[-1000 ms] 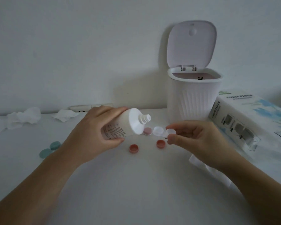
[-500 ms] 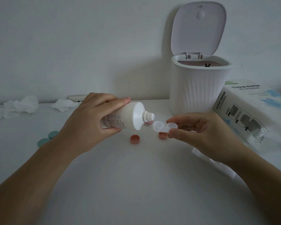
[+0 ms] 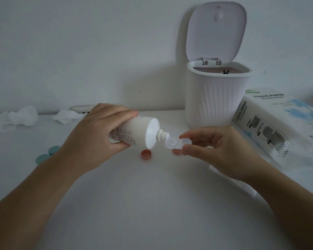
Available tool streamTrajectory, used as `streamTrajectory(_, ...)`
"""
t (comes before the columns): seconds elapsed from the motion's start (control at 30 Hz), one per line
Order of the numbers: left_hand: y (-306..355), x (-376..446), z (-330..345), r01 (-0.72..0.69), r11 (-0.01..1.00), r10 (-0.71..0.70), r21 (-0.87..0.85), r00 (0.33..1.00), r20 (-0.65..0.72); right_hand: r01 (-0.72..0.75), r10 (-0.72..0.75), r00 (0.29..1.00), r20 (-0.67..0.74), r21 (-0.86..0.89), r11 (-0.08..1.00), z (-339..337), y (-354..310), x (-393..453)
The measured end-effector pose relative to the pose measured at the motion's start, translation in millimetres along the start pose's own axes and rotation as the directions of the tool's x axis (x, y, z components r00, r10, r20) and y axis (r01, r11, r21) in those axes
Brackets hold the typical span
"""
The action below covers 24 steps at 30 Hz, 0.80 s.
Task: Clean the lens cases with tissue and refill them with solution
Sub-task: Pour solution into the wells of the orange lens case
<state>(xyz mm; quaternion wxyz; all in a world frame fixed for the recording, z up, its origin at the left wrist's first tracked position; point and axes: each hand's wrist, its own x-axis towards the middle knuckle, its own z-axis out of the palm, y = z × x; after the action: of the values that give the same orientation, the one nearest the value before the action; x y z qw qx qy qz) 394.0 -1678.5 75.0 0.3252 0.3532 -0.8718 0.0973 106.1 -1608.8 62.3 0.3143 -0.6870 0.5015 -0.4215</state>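
The solution bottle [image 3: 134,131] has tilted further, its nozzle now at the lens case [image 3: 175,143] well. Left hand [image 3: 98,134] grips the bottle; right hand [image 3: 215,150] pinches the case. Well contents cannot be determined.

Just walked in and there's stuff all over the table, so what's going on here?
A person is refilling a contact lens case. The left hand grips a white solution bottle tipped sideways, nozzle right over one well of the clear lens case, which the right hand pinches above the table. A pink cap lies below; used tissues sit at the far left. The bin behind stands open.
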Motion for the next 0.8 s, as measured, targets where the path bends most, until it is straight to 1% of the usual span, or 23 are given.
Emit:
streamTrajectory(0.2, 0.0, 1.4, -1.8, -0.026, 0.999, 0.026, 0.038, 1.0, -0.014, 0.016, -0.016, 1.0, 0.027, -0.022, 1.0, -0.6, 4.1, -0.5)
streamTrajectory(0.57, 0.4, 1.9, -1.4, -0.041, 0.998, 0.043, 0.048, 0.998, -0.034, 0.026, -0.026, 1.0, 0.017, -0.049, 0.998, -0.4, 6.4, 0.3)
streamTrajectory(0.8, 0.4, 2.1, -0.9, -0.062, 0.996, 0.067, 0.063, 0.996, -0.065, 0.02, -0.019, 1.0, 0.023, -0.036, 0.999, 0.6, 6.8, 0.7)
